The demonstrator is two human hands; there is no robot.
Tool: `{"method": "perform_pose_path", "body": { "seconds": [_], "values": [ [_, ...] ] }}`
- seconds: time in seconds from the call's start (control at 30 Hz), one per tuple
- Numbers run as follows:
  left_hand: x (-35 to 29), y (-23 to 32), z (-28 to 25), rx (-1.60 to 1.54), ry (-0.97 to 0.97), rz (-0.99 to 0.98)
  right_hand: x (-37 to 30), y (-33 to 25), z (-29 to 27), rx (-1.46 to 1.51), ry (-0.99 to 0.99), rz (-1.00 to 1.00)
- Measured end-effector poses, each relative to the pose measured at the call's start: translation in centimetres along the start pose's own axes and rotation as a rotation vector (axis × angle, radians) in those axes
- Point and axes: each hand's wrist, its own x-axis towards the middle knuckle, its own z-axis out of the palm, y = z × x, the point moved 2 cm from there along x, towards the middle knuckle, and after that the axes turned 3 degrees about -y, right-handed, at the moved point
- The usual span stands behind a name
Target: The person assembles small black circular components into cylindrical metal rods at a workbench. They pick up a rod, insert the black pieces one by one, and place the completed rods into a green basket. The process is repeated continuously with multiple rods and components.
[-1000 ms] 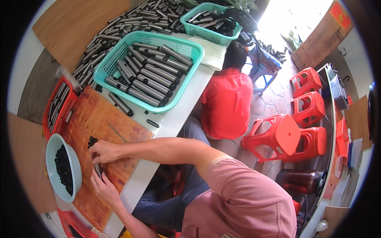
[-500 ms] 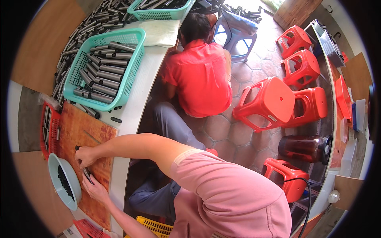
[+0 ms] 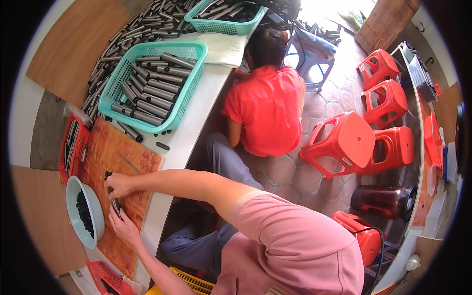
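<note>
Over the wooden board [image 3: 113, 143], between its long edges, the left hand [image 3: 126, 229] clasps a metal tube [image 3: 116, 207]; the right hand [image 3: 118, 185] curls at its end, grip unclear. Bracing firmly should limit slipping.

Yellow crate [image 3: 197, 283] cut off below, tube [image 3: 116, 206] (grey) partly hidden by fingers [image 3: 112, 192]

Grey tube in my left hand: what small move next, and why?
Perhaps hold the grey tube steady with the left hand: that hand grips its lower part in the picture, while the right hand is at its upper end.
</note>
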Motion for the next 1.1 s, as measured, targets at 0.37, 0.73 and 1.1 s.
{"method": "perform_pose_path", "body": {
  "seconds": [0.37, 0.73, 1.1],
  "values": [
    [0.1, 0.5, -0.4, -0.022, -0.018, -0.051, -0.8, -1.5, -0.7, -0.034, -0.035, 0.033],
    [0.3, 1.2, -1.1, -0.025, 0.003, -0.019, -1.1, -2.6, -1.0, -0.072, -0.068, 0.047],
    [0.1, 0.3, -0.7, -0.040, -0.032, -0.060, -1.0, -2.3, -0.9, -0.083, -0.075, 0.059]
  ]
}}
